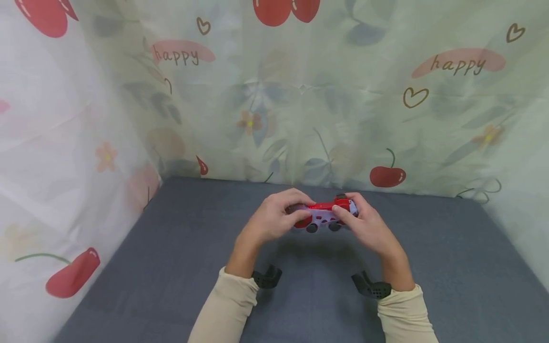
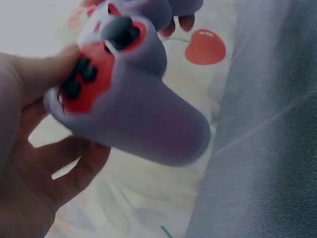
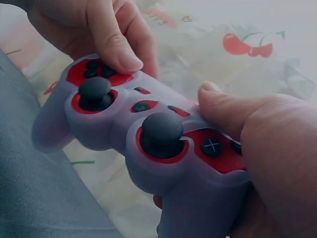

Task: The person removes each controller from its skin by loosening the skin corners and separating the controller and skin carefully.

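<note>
A red game controller (image 1: 321,215) in a translucent whitish silicone sleeve is held up between both hands, above the dark table. My left hand (image 1: 279,214) grips its left end, thumb on top near the directional buttons (image 2: 81,77) and fingers underneath. My right hand (image 1: 362,221) holds the other end, with the thumb (image 3: 218,101) lying along the sleeve's edge near the X button (image 3: 212,145). Two black thumbsticks (image 3: 162,130) stick up from the controller's face. In the head view the sleeve looks partly off, with bare red casing showing along the far side.
A dark grey cloth (image 1: 180,257) covers the table. Behind and to the left hang pale curtains (image 1: 300,95) printed with cherries, leaves and the word happy. A black wrist mount (image 1: 268,277) sits on the left forearm, and another (image 1: 372,287) on the right.
</note>
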`<state>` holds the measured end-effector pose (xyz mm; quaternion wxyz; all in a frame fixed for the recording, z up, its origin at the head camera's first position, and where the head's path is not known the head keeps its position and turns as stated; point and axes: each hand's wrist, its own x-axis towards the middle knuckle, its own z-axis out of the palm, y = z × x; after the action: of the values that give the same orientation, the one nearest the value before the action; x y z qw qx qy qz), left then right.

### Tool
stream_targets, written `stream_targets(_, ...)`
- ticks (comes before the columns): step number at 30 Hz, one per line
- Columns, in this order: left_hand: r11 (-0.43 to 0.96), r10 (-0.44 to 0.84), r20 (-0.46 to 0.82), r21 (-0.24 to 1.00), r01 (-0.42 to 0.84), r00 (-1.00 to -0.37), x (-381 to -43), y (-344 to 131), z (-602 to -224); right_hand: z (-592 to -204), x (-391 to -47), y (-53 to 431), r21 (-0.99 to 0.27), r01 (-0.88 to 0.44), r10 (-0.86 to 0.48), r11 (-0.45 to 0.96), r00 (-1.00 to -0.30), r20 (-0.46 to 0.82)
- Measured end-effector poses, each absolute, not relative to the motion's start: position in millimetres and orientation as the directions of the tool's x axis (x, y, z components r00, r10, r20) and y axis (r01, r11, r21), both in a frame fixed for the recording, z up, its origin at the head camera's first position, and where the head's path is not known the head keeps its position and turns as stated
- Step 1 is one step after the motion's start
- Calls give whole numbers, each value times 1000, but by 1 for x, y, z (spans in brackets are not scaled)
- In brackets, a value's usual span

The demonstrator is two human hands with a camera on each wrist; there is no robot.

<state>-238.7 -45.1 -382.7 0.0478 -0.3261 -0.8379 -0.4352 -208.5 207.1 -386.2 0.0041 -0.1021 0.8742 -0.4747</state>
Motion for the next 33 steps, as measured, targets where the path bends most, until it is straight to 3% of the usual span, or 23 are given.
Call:
stream_targets(6,476,469,473,576,664,-746,-235,-44,-381,-386,-207,205,-831,-156,-180,533,-981,69)
stream_targets(19,511,459,467,558,654,-756,-234,-38,-384,-393,-206,202,-877,-118,-97,466,-992,82)
stream_targets(33,267,404,377,823,501,-834,-238,-46,-385,-387,-207,200,-871,-179,-207,457,-974,91)
